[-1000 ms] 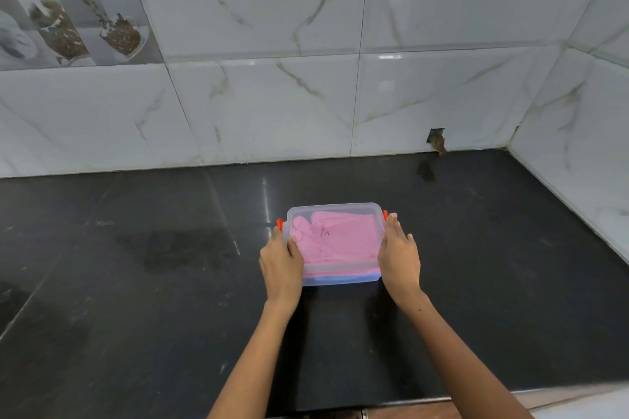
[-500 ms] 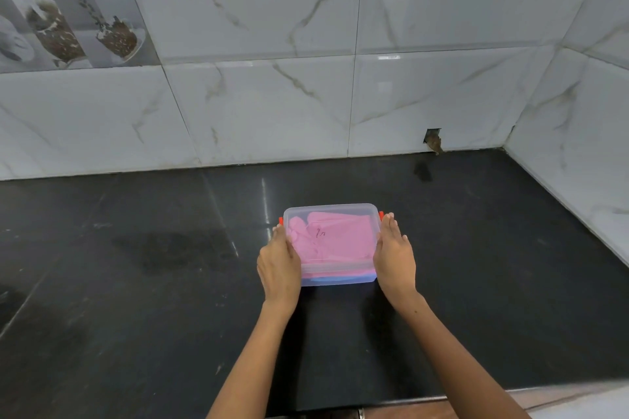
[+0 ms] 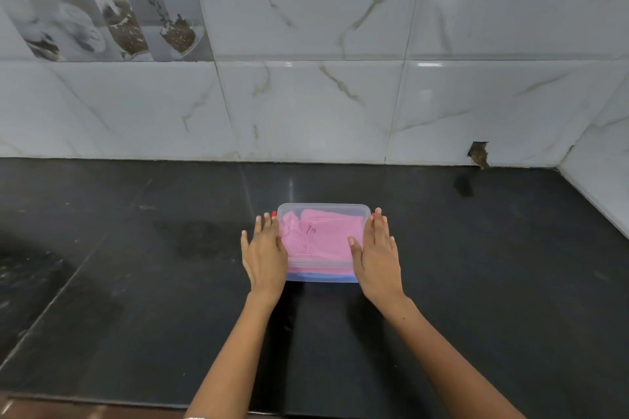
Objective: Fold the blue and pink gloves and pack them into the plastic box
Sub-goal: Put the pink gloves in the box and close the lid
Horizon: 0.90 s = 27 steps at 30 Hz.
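Observation:
A clear plastic box (image 3: 323,209) with its lid on sits in the middle of the black counter. Folded pink gloves (image 3: 323,238) fill it, and a strip of blue glove (image 3: 323,277) shows under them at the near edge. Small red clips show at the box's left and right sides. My left hand (image 3: 263,255) lies flat along the box's left side with straight fingers. Against the right side, my right hand (image 3: 377,255) lies flat, thumb resting on the lid.
The black stone counter (image 3: 136,282) spreads wide to both sides. Marble-look wall tiles (image 3: 323,112) stand behind it and at the right. A chipped hole in the tile (image 3: 478,153) sits at the back right. The counter's front edge runs along the bottom.
The view has shifted and the wall's decorated tiles show more. Both hands have spread flatter against the box's sides, fingers now straight. The box stays in place.

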Tool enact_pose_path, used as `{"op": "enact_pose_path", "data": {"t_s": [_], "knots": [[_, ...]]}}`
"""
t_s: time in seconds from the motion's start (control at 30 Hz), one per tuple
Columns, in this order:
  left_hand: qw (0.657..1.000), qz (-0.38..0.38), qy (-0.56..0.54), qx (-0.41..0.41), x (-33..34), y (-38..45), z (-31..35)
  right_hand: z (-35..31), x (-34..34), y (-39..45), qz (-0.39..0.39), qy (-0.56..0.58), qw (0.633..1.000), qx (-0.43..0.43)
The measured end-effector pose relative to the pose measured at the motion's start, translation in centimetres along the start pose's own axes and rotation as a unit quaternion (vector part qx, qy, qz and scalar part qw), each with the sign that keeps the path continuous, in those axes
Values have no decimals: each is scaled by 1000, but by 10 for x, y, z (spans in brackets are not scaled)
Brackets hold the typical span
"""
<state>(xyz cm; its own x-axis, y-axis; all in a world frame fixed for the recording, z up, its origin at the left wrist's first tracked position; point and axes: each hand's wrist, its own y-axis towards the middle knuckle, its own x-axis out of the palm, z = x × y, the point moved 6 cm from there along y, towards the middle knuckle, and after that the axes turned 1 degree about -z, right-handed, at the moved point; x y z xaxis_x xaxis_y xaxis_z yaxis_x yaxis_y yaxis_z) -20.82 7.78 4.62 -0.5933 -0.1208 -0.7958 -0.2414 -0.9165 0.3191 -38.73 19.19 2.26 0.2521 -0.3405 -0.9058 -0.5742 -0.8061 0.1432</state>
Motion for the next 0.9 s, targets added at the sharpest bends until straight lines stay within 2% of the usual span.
{"op": "enact_pose_path", "data": {"t_s": [0.3,0.9], "knots": [[999,0,21,-25,-20,44,-49,-64,27,35,-21,16,999,-25],[999,15,49,-6,-14,53,-57,-66,33,36,-13,-33,999,1]]}}
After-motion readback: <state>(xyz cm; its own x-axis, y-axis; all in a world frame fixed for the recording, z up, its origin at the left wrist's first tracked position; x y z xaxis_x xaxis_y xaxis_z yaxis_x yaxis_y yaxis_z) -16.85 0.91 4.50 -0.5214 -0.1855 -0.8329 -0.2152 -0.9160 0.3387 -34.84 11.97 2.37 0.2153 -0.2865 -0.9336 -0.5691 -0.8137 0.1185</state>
